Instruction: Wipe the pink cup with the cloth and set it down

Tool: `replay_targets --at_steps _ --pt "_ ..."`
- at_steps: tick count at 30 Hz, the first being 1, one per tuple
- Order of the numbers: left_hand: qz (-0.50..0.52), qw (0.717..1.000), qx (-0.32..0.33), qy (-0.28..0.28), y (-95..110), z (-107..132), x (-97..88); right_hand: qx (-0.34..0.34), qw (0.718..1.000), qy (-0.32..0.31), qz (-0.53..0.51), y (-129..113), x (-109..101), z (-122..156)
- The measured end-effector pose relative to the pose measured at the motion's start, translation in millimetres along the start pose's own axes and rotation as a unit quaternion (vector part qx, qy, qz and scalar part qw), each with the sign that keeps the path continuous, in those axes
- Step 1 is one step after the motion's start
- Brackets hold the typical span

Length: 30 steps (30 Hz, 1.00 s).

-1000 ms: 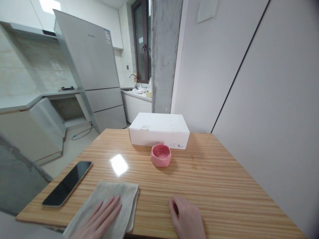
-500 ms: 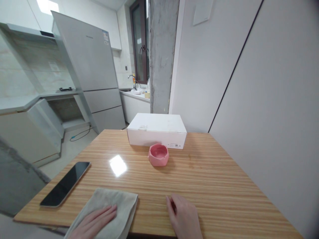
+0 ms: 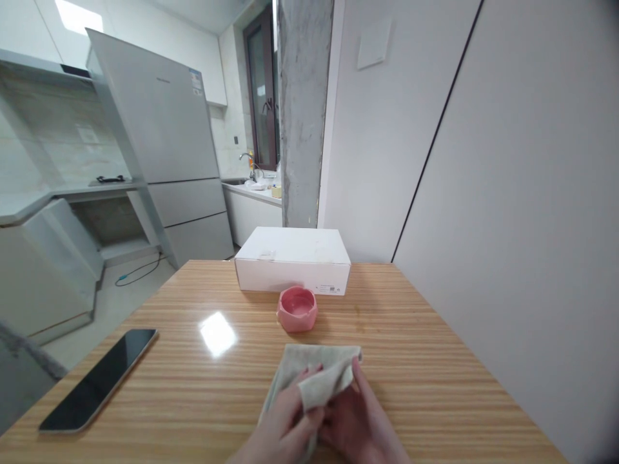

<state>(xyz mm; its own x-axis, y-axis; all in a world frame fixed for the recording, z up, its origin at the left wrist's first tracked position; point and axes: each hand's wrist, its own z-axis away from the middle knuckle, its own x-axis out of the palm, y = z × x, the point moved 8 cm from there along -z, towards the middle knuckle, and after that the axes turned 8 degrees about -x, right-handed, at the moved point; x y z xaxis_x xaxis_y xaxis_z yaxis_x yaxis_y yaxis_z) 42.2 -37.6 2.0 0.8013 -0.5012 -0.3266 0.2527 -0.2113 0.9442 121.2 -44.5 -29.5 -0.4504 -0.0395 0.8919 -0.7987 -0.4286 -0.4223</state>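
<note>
A grey fridge is standing at the far left, beyond the wood-grain worktop. On the worktop's far side a white box is lying lengthwise across. A folded, pale grey-green cloth is resting at the near middle, its near part being lifted and bunched between two bare hands. The left hand is holding the cloth at its left, its fingers curling round a fold, with the thumb nearly closing against them. The right hand is touching the cloth's right edge with bent fingers, some hiding beneath it, so how tightly they are gripping I cannot tell. A dark phone is lying flat at the near left. A pink bowl is sitting upright just in front of the box, beyond the cloth.
</note>
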Motion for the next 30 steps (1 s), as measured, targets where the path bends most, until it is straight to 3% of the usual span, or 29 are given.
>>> replay_targets --at_steps 2,3,4,6,8,9,12,15,20,23,25,27,30 --pt "-0.083 0.991 0.048 -0.088 28 -9 18.0 -0.033 0.997 0.068 -0.034 -13 -14 -1" --pt "-0.099 0.989 0.062 -0.087 37 -15 14.3 -0.050 0.991 0.110 -0.048 -20 -23 -1" --pt "-0.101 0.991 0.068 -0.051 43 -24 2.0 -0.067 0.984 0.152 -0.058 -29 -33 0" --pt "-0.092 0.989 0.069 0.089 44 -44 -40.4 -0.104 0.966 0.227 -0.066 -50 -52 4" --pt "-0.108 0.969 0.067 0.210 32 -61 -81.2 -0.139 0.946 0.288 -0.052 -76 -67 10" --pt "-0.113 0.963 0.061 0.237 23 -70 -95.5 -0.161 0.938 0.306 -0.037 -90 -72 13" --pt "-0.078 0.971 0.007 0.228 -14 -94 -116.1 -0.230 0.912 0.340 0.006 -130 -76 16" --pt "-0.037 0.981 -0.020 0.187 -33 -103 -114.7 -0.282 0.892 0.353 0.036 -158 -70 10" --pt "-0.051 0.979 -0.014 0.196 -20 -98 -111.2 -0.365 0.863 0.327 0.123 -177 -48 -18" --pt "-0.054 0.970 0.031 0.235 -3 -90 -110.2 -0.446 0.804 0.276 0.281 -174 -24 -37" --pt "-0.046 0.965 0.056 0.252 4 -86 -106.1 -0.455 0.767 0.212 0.400 -158 -6 -53" --pt "-0.008 0.965 0.059 0.256 3 -85 -100.9 -0.444 0.741 0.109 0.492 -133 14 -67" --pt "0.082 0.965 0.053 0.243 -4 -88 -93.9 -0.461 0.651 -0.028 0.602 -99 39 -68"
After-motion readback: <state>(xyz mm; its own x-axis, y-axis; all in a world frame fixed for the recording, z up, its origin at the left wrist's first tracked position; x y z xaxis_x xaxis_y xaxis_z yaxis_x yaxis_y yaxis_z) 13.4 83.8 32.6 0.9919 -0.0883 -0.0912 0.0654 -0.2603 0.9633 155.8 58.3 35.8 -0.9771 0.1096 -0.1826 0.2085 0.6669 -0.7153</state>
